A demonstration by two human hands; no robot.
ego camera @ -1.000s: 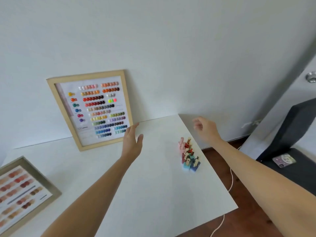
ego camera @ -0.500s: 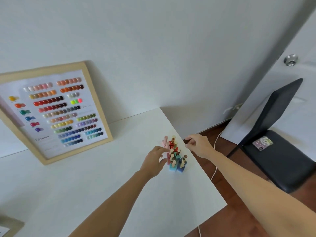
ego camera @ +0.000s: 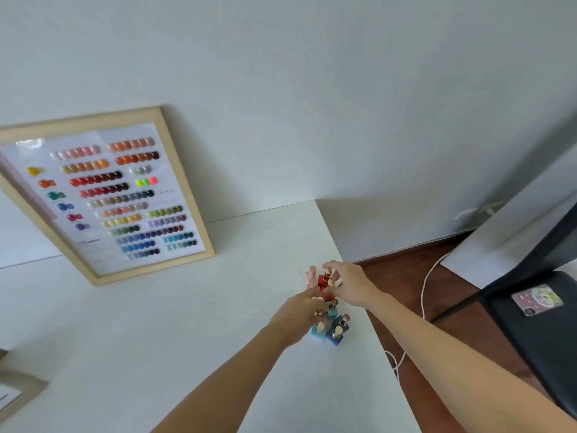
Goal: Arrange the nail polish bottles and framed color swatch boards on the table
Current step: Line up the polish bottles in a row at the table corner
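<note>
Several small nail polish bottles (ego camera: 331, 326) with gold caps stand in a tight cluster near the right edge of the white table (ego camera: 175, 332). My left hand (ego camera: 298, 317) reaches into the cluster from the left, fingers around a gold-capped bottle. My right hand (ego camera: 349, 284) comes in from the right, fingertips pinching the cap of a red bottle (ego camera: 323, 281). A pink bottle (ego camera: 311, 275) stands at the far end. A large wood-framed colour swatch board (ego camera: 103, 195) leans against the wall. The corner of a second framed board (ego camera: 15, 398) lies at the lower left.
The table's right edge runs just beside the bottles, with wooden floor (ego camera: 437, 292) and a white cable (ego camera: 423, 295) below. A black chair (ego camera: 537, 326) with a phone (ego camera: 537, 303) on its seat stands at the right. The white wall is close behind.
Both hands have closed in on the bottle cluster: the left moved from beside the bottles into them, the right came from the table edge onto the red bottle's cap. The view shifted closer.
</note>
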